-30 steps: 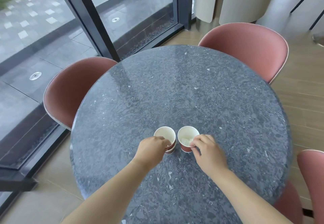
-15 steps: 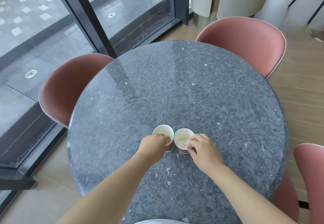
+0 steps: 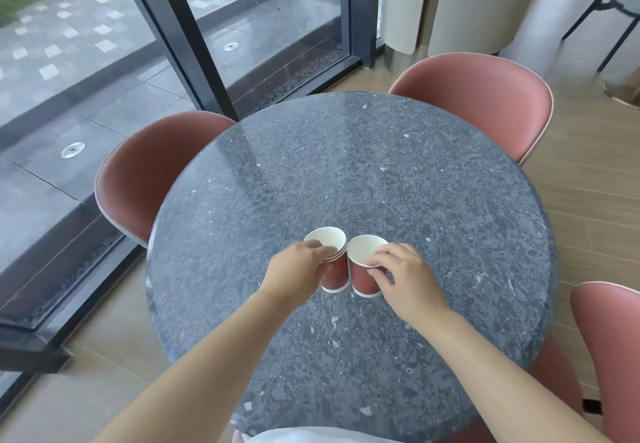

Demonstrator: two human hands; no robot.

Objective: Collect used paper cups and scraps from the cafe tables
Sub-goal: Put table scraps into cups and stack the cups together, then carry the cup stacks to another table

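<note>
Hidden behind left hand [image 3: 294, 272]: near side of stacked cups [image 3: 337, 271] | behind right hand [image 3: 405, 279]: near wall of single cup [image 3: 362, 279] | cropped at right edge: pink chair [image 3: 609, 356]

My left hand [image 3: 294, 271] and right hand [image 3: 405, 279] are bare, as are the left forearm [image 3: 207, 356] and right forearm [image 3: 491, 363] up to the frame edge. A strip of white clothing [image 3: 311, 436] shows at the bottom edge.

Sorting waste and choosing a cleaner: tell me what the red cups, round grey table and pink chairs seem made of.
The stacked red cups and single red cup: paper, likely; thin rolled rims, matte white insides, printed red walls. Round grey table: polished stone or terrazzo-like composite; speckled chips, glossy window reflection. Pink shell chairs: smooth matte moulded shells, plastic or upholstered, cannot tell.
</note>
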